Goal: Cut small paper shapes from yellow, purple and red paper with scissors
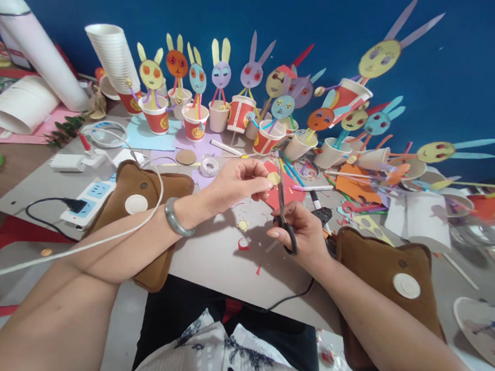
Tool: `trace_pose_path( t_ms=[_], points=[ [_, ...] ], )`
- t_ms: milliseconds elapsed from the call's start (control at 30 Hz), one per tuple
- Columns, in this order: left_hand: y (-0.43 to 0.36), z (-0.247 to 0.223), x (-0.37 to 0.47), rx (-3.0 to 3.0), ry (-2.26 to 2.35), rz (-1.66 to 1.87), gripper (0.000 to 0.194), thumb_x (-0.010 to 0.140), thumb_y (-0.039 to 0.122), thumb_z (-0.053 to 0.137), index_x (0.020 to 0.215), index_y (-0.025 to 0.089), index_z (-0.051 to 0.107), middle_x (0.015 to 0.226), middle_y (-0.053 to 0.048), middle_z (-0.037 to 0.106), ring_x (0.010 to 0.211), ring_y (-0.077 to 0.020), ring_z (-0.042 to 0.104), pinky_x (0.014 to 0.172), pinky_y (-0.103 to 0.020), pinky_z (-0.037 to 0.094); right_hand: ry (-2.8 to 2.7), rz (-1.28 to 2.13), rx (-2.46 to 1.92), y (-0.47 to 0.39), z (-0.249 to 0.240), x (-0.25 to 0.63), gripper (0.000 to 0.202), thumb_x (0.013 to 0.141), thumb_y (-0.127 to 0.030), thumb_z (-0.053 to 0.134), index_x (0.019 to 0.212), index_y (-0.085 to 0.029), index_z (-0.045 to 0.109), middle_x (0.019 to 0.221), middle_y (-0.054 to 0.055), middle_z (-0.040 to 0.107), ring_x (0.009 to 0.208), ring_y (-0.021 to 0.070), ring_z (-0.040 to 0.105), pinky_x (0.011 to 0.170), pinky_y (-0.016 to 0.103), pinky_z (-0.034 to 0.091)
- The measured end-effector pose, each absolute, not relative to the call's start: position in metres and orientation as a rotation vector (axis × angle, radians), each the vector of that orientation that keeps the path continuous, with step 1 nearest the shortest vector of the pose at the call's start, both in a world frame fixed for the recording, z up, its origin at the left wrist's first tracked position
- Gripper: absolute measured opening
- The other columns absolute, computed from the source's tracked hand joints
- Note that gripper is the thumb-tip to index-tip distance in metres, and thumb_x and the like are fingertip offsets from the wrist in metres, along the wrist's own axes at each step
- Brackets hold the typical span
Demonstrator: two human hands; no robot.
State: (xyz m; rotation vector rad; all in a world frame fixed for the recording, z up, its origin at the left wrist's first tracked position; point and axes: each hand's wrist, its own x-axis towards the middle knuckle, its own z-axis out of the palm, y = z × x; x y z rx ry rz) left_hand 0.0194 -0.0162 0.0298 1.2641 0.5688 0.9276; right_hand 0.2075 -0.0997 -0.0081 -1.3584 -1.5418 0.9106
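Between thumb and fingers, my left hand [244, 180] pinches a small yellow paper disc [274, 178]. My right hand [304, 232] has its fingers through the black handles of a pair of scissors [281, 205], blades pointing up and away from me. The blades stand right at the disc's right edge; whether they touch it I cannot tell. Below, on the table, lie another small yellow paper circle [242, 225] and a red scrap [243, 244]. A sheet of red paper [287, 182] is behind the scissors.
Several paper cups holding paper bunny figures [196, 121] line the blue wall. Brown cushions [156, 271] lie under both forearms. A white cable [107, 244] crosses my left forearm. A power strip [90, 202] is at left; paper scraps, pens and an orange sheet [351, 184] are at right.
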Motion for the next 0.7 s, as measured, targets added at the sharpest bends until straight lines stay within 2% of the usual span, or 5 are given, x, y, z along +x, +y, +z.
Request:
trace_pose_path(
  t_ms=[700],
  points=[
    [-0.0164,0.0308,0.0206,1.196,0.559,0.961,0.012,0.076,0.012,0.066,0.07,0.014,0.055,0.057,0.004,0.059,0.053,-0.0062,0.059,0.056,-0.019,0.048,-1.522,0.92,-1.382,-0.1006,-0.0084,0.2071,0.057,0.06,-0.069,0.085,0.078,-0.022,0.057,0.06,-0.003,0.058,0.05,0.0111,0.045,0.05,0.026,0.037]
  ],
)
